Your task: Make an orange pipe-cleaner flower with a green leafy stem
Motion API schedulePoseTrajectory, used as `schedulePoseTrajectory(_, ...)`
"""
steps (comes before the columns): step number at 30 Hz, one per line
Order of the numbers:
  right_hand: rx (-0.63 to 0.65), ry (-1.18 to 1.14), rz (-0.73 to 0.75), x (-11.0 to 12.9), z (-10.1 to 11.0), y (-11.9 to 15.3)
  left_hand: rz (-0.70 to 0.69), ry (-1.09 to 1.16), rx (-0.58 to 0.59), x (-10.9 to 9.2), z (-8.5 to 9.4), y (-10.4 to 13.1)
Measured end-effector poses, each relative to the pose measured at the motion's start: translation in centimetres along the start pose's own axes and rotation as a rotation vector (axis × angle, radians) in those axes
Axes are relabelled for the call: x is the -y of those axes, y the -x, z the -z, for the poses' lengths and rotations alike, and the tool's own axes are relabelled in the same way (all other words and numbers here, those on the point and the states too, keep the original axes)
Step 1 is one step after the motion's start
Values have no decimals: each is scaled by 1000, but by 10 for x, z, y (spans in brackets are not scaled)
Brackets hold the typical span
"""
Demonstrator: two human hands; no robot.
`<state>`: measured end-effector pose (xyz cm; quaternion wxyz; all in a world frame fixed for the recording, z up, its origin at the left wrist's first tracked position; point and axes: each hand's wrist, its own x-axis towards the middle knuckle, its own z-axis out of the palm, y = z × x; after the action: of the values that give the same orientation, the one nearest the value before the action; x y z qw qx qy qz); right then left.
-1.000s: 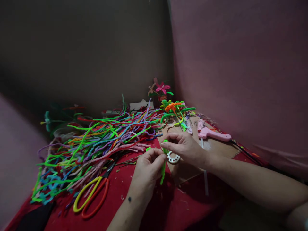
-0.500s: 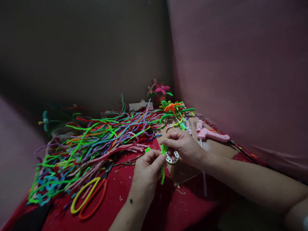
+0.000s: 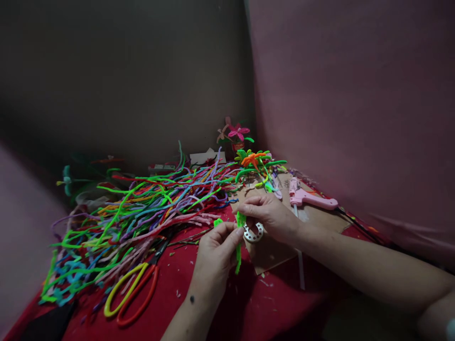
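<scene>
Between my two hands is a bright green pipe cleaner (image 3: pixel 238 258), bent over near its top. My left hand (image 3: pixel 217 246) pinches it between thumb and fingers, and its lower end hangs below the thumb. Fingers of my right hand (image 3: pixel 268 215) are closed on the upper part, just above the left thumb. A small green tuft (image 3: pixel 218 221) shows behind the left fingers. Right beside the pinch, under my right hand, is a white curved piece with dark holes (image 3: pixel 253 232); whether a finger touches it I cannot tell.
A large heap of coloured pipe cleaners (image 3: pixel 152 203) covers the left side of the red cloth (image 3: pixel 177 303). Scissors (image 3: pixel 133 291) with yellow and red handles lie in front. A pink glue gun (image 3: pixel 313 199) rests on cardboard (image 3: pixel 273 258) at right. Pipe-cleaner flowers (image 3: pixel 238 131) stand behind.
Both hands and the green pipe cleaner have shifted very slightly left in view. The holed white piece shows a little more fully. The grip looks the same.
</scene>
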<state>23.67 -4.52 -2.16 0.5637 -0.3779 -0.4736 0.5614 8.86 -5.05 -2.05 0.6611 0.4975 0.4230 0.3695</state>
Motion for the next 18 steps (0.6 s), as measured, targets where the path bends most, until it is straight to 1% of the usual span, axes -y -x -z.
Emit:
schedulePoseTrajectory(3,10,-31,-15,-4,1,-1,-23,-34,5,0,-1,0)
schedulePoseTrajectory(6,6,-64,-41,-8,1,-2,-34,-39,-16,0,-1,0)
schedulePoseTrajectory(8,3,-63,-43,-7,0,-2,-35,-20,-14,1,0,-1)
schedulePoseTrajectory(10,-19,-67,-4,-1,2,-3,-32,8,-15,2,2,-1)
schedulePoseTrajectory(12,-102,-91,88,11,8,-4,-42,49,-45,2,5,-2)
schedulePoseTrajectory(13,-169,-102,159,18,14,-5,-49,73,-69,2,6,-2)
schedulePoseTrajectory(15,-347,-84,293,31,28,-7,-55,113,-105,1,8,-4)
schedulePoseTrajectory(16,-410,-27,335,35,35,-9,-50,122,-112,1,9,-4)
schedulePoseTrajectory(17,-452,78,363,39,43,-10,-42,121,-113,1,9,-5)
schedulePoseTrajectory(18,-475,242,373,41,51,-12,-35,112,-111,1,9,-6)
